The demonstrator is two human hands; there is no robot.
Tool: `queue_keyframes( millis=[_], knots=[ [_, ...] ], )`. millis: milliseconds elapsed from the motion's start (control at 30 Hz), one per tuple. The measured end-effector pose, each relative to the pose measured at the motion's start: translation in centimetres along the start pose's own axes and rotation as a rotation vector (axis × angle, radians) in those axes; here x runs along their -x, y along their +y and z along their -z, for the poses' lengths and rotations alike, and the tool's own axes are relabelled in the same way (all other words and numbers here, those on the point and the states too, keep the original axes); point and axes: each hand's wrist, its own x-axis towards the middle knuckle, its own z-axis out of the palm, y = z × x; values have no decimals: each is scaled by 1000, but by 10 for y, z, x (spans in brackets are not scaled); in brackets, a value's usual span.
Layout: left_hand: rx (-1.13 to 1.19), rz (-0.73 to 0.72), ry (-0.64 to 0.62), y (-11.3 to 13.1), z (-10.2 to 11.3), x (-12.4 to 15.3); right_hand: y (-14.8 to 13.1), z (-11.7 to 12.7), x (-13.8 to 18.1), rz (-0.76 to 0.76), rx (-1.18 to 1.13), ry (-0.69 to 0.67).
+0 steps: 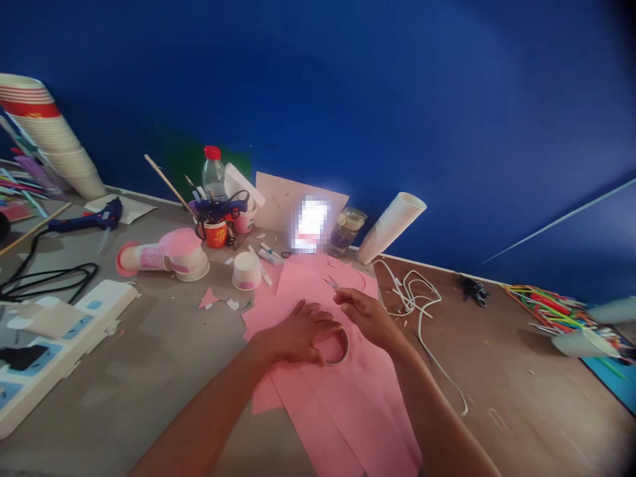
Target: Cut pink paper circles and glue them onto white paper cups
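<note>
Several sheets of pink paper [368, 404] overlap in front of me. My left hand [301, 331] lies spread on them, fingers stretched out and thumb touching the edge of a round ring [346, 351] that stands on the paper. Pink paper shows inside the ring, and its left part is hidden under the hand. My right hand [370, 318] is just beyond the ring with its fingers bent together. A thin pointed metal tool [330, 283] sticks out at its fingertips; the rest of it is hidden, so its kind is unclear.
A lit phone [311, 225] leans by the blue wall, beside a glass jar [348, 230] and a leaning stack of paper cups [392, 225]. A white cable [422, 291] loops at right. Leftward are a paper-cup model [183, 255], a glue gun [89, 218] and a power strip [64, 344].
</note>
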Motion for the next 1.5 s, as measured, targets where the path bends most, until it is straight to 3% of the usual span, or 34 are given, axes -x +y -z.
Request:
queue_keyframes(
  millis=[333, 533, 700, 1033, 1333, 1500],
  knots=[
    [-20, -22, 30, 4, 3, 0, -36, -65, -90, 247, 546, -22],
    [-41, -26, 28, 7, 6, 4, -51, -104, -142, 211, 700, -70],
    [-3, 32, 30, 8, 6, 8, -59, -124, -162, 204, 810, -97],
    [10, 55, -2, 12, 14, 9, -55, -131, -171, 120, 927, -78],
    [-41, 9, 5, 9, 10, 7, -45, -125, -174, 16, 908, -79],
    [-47, 23, 11, 7, 6, 6, -48, -123, -170, 36, 892, -54]
  ],
)
